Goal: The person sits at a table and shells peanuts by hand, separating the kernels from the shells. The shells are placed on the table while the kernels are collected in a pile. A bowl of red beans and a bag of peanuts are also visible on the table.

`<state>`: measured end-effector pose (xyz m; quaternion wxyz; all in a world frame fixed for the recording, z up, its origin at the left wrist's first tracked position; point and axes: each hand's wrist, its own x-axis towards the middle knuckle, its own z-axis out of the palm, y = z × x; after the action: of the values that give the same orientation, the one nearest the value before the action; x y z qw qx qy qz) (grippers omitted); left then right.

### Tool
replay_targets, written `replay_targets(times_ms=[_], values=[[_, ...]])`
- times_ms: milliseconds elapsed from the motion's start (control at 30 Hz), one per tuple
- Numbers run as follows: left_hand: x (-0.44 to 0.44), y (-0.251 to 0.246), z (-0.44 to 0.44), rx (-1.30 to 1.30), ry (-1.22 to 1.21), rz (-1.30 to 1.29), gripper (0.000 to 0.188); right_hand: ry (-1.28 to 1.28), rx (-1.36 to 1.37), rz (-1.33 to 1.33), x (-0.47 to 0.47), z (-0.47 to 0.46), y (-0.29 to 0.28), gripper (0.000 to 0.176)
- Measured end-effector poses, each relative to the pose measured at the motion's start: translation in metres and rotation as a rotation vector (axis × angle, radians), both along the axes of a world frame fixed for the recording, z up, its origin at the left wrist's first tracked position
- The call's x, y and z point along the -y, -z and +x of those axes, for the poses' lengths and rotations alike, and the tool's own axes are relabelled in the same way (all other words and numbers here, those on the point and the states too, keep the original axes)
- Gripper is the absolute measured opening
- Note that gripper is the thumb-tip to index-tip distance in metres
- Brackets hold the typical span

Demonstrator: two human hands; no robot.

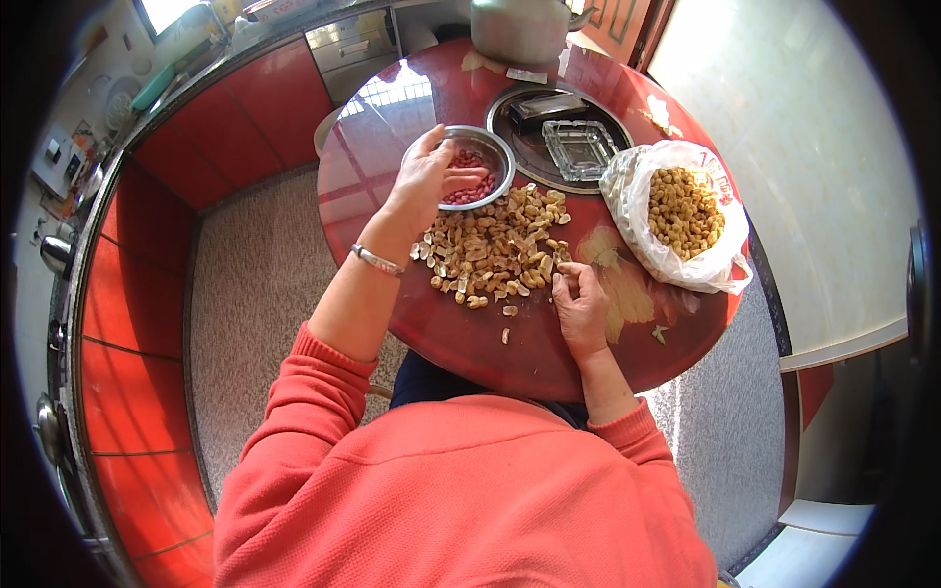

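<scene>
My left hand (428, 176) is over the near left rim of a metal bowl (506, 151), palm turned toward the bowl and fingers apart. Reddish shelled peanuts (470, 192) lie inside, partly hidden by the fingers. In front of the bowl spreads a heap of peanut shells (485, 246), with some whole-looking pods at its near edge. At the heap's right edge, my right hand (581, 305) has thumb and forefinger pinched at a piece of peanut shell (562, 254). To the right stands a white plastic bag (636, 213) of unshelled peanuts (684, 213).
The round red table (470, 345) carries a dark round centre plate (514, 165) with a glass ashtray (581, 151) and a dark box (548, 110). A large metal pot (518, 29) stands at the far edge. Red cabinets (132, 294) line the left.
</scene>
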<state>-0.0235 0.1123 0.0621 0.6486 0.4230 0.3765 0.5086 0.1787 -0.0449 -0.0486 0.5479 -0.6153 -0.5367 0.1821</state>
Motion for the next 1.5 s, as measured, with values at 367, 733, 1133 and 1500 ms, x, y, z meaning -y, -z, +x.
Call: replay_targets(times_ms=[367, 733, 1133, 1500], values=[[0.096, 0.061, 0.040, -0.366, 0.103, 0.307, 0.020, -0.007, 0.140, 0.056, 0.001, 0.002, -0.003, 0.013], [0.127, 0.079, 0.077, -1.013, 0.311, 1.221, 0.050, 0.262, 0.362, 0.283, -0.006, 0.071, -0.047, 0.007], [0.129, 0.092, 0.083, -1.125, 0.263, 1.285, 0.043, 0.575, 0.853, -0.492, -0.070, 0.182, -0.061, 0.058], [0.128, 0.093, 0.085, -1.141, 0.251, 1.290, 0.040, 0.452, 0.783, -0.574, -0.083, 0.183, -0.067, 0.051]])
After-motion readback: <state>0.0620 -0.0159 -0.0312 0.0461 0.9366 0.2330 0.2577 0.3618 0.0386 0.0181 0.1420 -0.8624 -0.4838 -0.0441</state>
